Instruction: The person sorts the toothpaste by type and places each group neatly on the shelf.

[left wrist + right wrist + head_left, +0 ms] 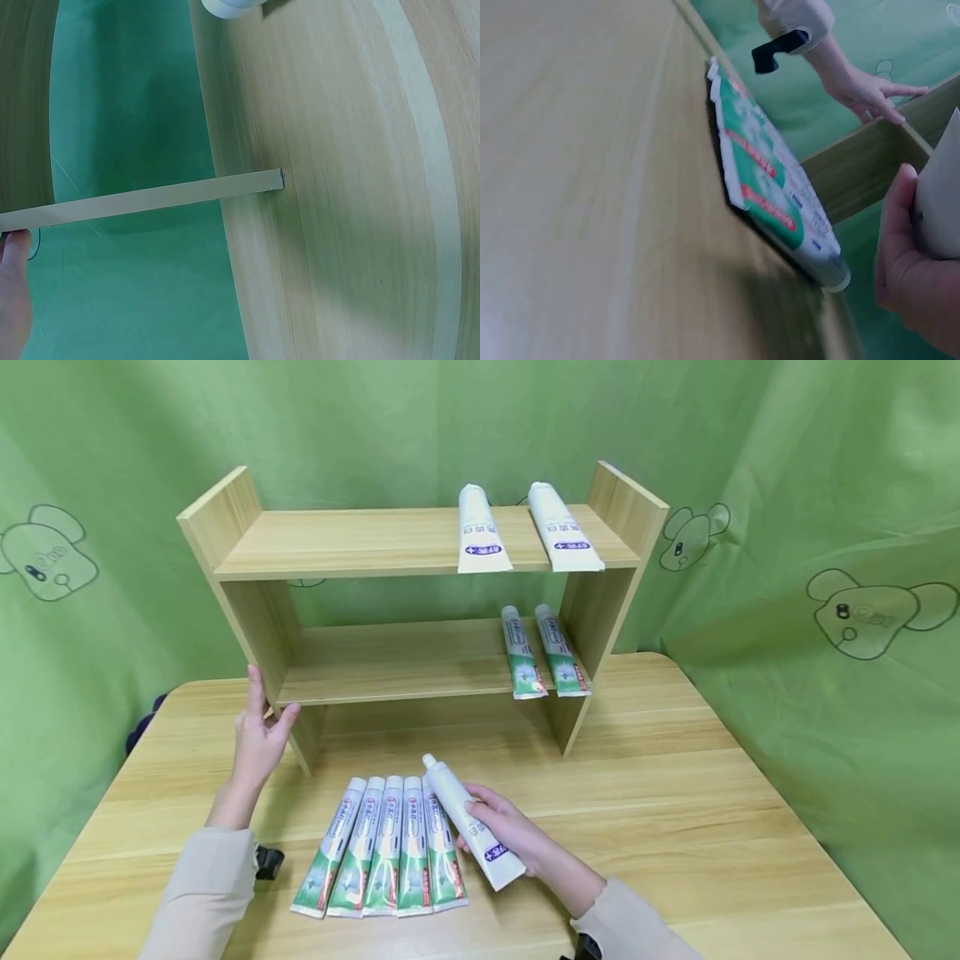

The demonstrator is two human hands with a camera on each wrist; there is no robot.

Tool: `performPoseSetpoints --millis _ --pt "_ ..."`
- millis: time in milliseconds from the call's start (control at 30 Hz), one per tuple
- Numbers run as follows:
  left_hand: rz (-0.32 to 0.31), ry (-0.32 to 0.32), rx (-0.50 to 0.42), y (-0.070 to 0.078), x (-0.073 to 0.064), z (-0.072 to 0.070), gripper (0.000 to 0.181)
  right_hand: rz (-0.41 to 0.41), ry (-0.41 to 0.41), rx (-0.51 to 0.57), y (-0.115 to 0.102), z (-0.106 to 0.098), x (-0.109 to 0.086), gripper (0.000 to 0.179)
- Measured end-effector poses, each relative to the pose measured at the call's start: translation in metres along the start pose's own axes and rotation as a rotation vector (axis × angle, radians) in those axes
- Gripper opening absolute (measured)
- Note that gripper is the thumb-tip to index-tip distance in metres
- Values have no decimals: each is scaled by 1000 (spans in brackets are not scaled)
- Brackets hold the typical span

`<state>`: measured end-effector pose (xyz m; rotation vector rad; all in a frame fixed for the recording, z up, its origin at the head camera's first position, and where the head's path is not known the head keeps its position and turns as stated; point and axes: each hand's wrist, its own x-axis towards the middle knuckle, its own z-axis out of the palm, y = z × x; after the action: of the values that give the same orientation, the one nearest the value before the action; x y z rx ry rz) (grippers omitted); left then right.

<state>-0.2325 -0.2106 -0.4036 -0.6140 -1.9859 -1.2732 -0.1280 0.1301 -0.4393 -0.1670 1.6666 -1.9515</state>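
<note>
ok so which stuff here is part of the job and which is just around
Seemingly part of the job:
- white tube in the right hand
- shelf unit, touched by the left hand
- five green-and-white tubes on the table
- four shelved tubes

Just around:
- green curtain
- dark item beyond the table's left edge, unclear what
</note>
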Motion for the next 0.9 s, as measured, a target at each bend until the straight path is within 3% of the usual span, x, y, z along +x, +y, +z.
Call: performPoseSetpoints --millis 133,333,567,900 --pt "-1 0 -1 0 0 0 84 -36 -11 -1 -8 3 -4 63" --pt "0 8 -1 0 -1 0 83 -127 -181 121 -21 5 -10 84" --pt "-12 4 0 0 -1 0 83 -213 -264 239 -26 10 -15 81" --pt "-20 -2 4 2 -1 0 83 -295 -93 91 -39 21 -24 65"
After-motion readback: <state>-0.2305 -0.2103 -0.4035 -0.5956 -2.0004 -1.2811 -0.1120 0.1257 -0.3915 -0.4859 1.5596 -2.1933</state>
